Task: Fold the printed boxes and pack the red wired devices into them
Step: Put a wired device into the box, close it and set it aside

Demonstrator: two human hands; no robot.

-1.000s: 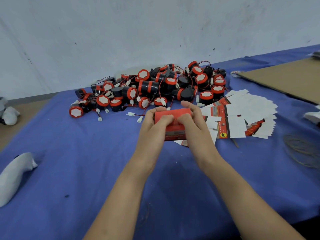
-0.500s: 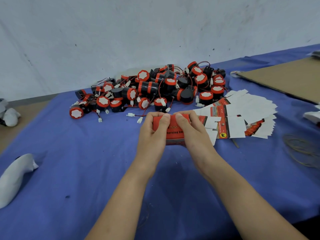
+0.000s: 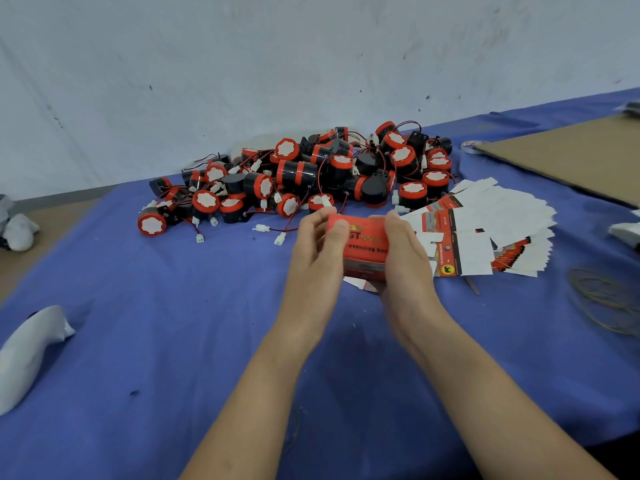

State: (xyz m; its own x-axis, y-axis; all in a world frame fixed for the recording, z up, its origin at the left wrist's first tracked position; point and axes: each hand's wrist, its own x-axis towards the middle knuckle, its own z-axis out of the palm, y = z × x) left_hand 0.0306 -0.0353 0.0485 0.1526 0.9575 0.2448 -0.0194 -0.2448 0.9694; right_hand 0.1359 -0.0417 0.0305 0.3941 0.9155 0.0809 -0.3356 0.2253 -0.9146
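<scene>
A red printed box point(image 3: 365, 245) is held up between both hands above the blue table point(image 3: 173, 323). My left hand point(image 3: 317, 252) grips its left side, thumb across the printed face. My right hand point(image 3: 403, 252) grips its right side, fingers curled round the edge. Behind the box lies a heap of red and black wired devices point(image 3: 311, 178) with white connectors. To the right, a fanned stack of flat printed box blanks point(image 3: 485, 230) lies on the cloth. One white flap point(image 3: 356, 284) shows beneath the box.
A brown cardboard sheet point(image 3: 571, 157) covers the far right of the table. Thin loops of wire point(image 3: 602, 299) lie at the right edge. A white bundle point(image 3: 27, 351) lies at the left. The wall stands close behind the heap.
Both hands have spread apart to the box's sides, and the box has turned so its printed face shows more fully. The thumbs no longer press together at its middle.
</scene>
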